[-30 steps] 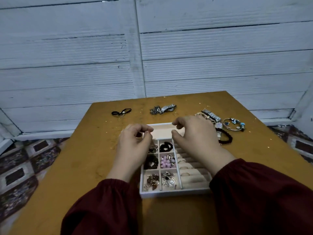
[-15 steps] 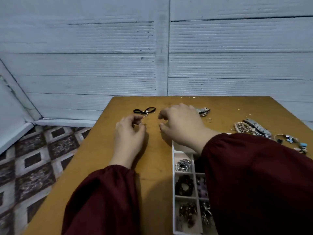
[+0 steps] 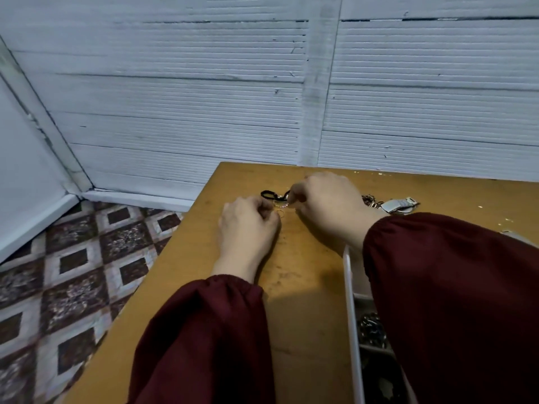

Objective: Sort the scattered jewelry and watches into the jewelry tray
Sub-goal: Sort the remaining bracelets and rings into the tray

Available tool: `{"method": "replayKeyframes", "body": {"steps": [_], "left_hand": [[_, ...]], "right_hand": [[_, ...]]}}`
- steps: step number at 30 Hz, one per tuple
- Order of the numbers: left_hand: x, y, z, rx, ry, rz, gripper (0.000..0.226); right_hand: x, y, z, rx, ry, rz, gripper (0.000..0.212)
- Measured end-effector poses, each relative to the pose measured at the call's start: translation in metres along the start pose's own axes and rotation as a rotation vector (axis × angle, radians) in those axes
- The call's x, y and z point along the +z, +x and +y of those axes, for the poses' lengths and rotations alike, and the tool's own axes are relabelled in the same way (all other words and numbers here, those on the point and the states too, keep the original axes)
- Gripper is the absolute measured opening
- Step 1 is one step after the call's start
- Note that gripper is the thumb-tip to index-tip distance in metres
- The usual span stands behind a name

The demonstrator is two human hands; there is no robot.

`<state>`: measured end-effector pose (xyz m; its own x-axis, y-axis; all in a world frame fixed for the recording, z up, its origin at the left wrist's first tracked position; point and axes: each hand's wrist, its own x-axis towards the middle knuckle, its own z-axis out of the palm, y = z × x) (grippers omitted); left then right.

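Now right hand (image 3: 326, 205) fingers (image 3: 293, 196) pinch black band (image 3: 269, 195) — table (image 3: 306, 287).

Head-worn view, down over table (image 3: 306, 287)

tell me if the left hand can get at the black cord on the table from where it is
Probably yes. The left hand rests on the table just short of the black cord, with only bare wood and a small gold ring between them. The right hand is already pinching at the cord's right end, so it may crowd that side.
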<state>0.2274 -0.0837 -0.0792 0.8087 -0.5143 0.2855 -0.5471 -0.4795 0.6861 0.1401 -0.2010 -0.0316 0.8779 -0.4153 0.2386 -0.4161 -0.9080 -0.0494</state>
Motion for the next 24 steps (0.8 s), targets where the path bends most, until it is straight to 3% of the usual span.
{"method": "replayKeyframes", "body": {"steps": [7,24], "left_hand": [[-0.001,-0.001,0.003,0.060,0.193,-0.034,0.033],[-0.004,-0.008,0.015,0.059,0.307,-0.064,0.026]], "right_hand": [[0.012,0.013,-0.005,-0.069,-0.044,-0.003,0.024],[0.020,0.014,0.003,-0.041,0.051,-0.093,0.023]]}}
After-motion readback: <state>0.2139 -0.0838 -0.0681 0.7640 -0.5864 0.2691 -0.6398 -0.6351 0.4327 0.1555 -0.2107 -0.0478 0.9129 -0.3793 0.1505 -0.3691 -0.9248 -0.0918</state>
